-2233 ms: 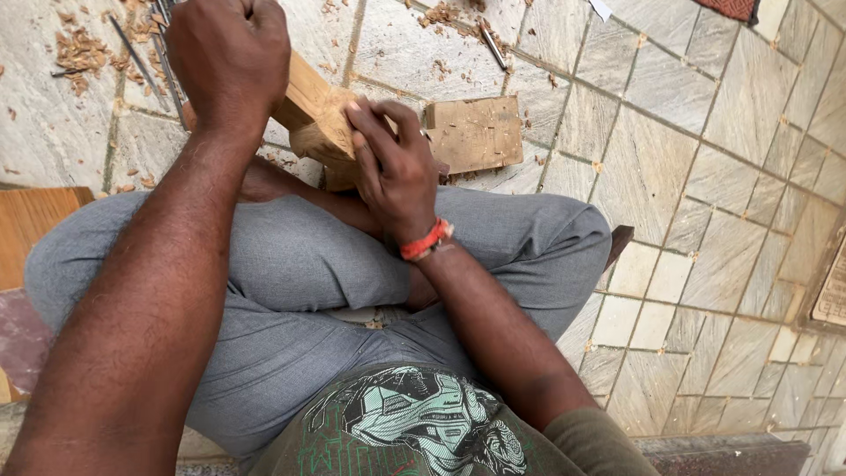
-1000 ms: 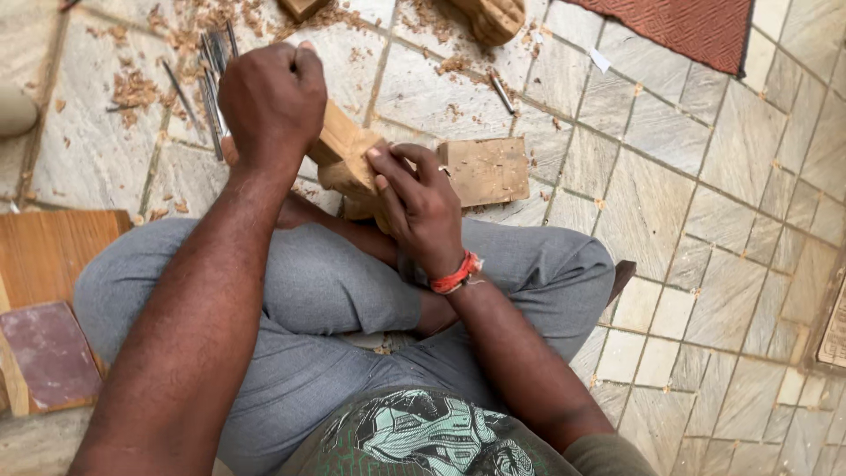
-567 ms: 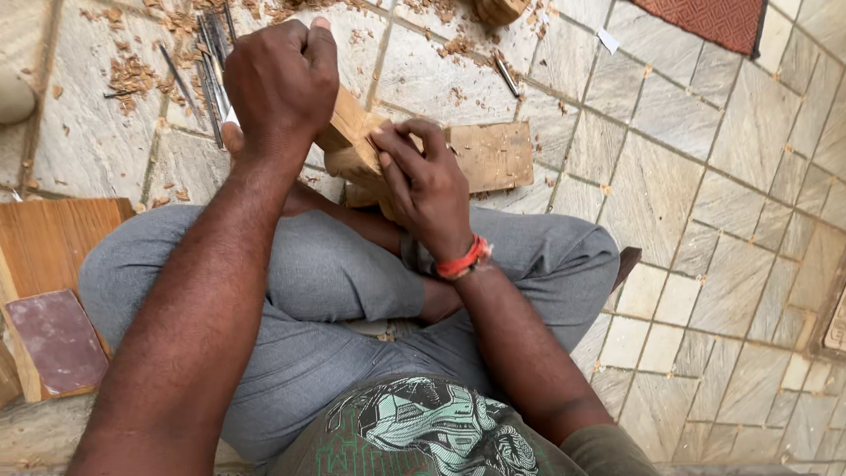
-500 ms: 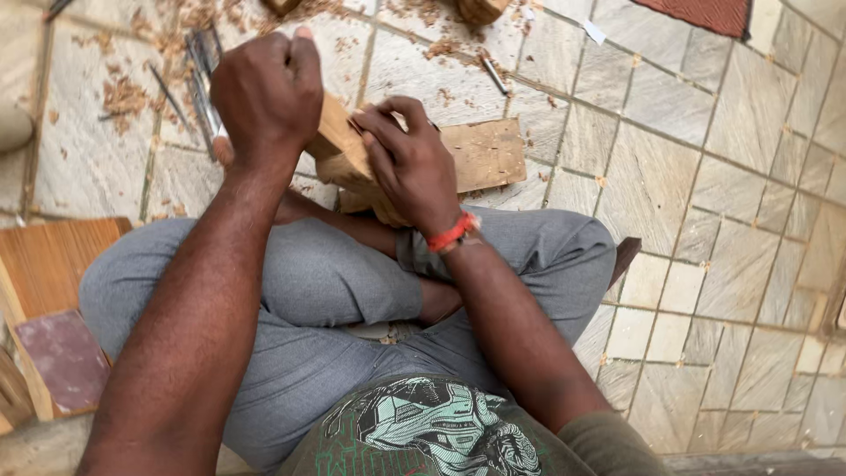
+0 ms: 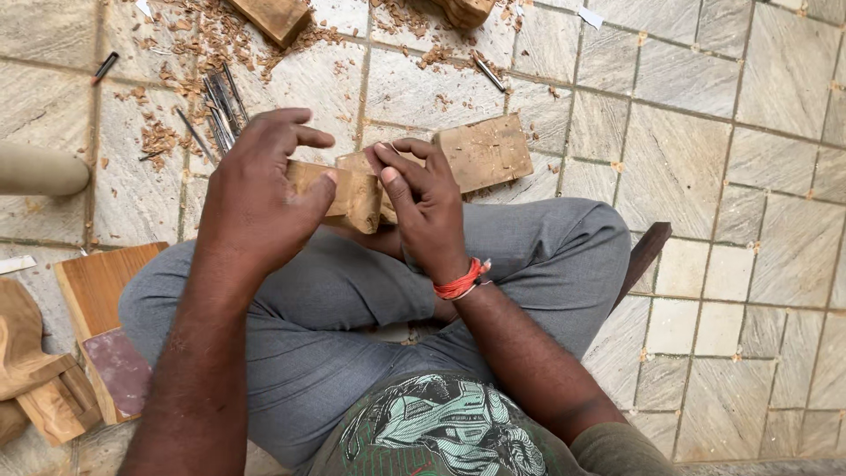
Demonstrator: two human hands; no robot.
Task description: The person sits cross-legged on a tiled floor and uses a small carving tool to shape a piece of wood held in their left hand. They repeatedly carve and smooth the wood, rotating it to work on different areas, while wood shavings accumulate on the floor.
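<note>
I sit cross-legged on a stone tile floor and hold a small carved wooden piece point(image 5: 354, 192) over my lap. My left hand point(image 5: 260, 198) covers its left end, thumb pressed on the wood and fingers loosely spread above it. My right hand point(image 5: 425, 211), with a red band at the wrist, grips its right end with the fingertips on top. Just behind the piece, a flat wooden block point(image 5: 485, 150) lies on the floor.
Several thin metal chisels point(image 5: 216, 99) lie among wood shavings point(image 5: 189, 40) ahead on the left. Wood blocks point(image 5: 275, 16) sit at the top edge. At my left are a wooden board point(image 5: 97, 286), a reddish slab point(image 5: 115, 370), a carved wooden part point(image 5: 40, 379) and a pale cylinder point(image 5: 40, 169).
My left hand was a closed fist raised over the piece; it has dropped onto the left end and its fingers have loosened. The right hand kept its grip.
</note>
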